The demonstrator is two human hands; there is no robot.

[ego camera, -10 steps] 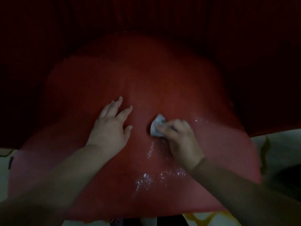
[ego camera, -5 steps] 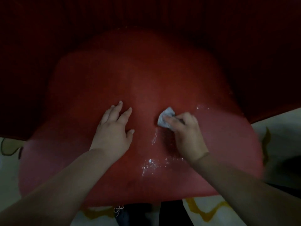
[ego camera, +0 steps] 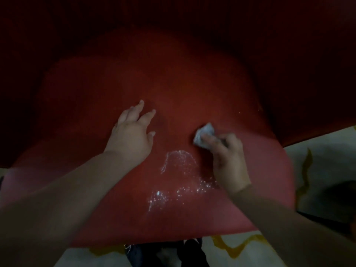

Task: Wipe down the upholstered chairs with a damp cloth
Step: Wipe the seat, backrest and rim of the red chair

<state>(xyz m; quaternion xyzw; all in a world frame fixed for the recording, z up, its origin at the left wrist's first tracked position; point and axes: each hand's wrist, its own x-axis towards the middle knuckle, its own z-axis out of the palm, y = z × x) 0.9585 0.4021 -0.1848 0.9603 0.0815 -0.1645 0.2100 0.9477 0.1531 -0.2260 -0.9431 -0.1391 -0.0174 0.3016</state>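
On the chair seat we had our left hand flat, left of our right hand pressing the cloth; wet streaks lay nearer us, between both

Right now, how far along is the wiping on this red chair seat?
Partly done: glistening wet streaks mark the near middle of the red seat. In hand: the right hand presses a crumpled cloth there while the left hand rests flat. The far seat shows no wet marks.
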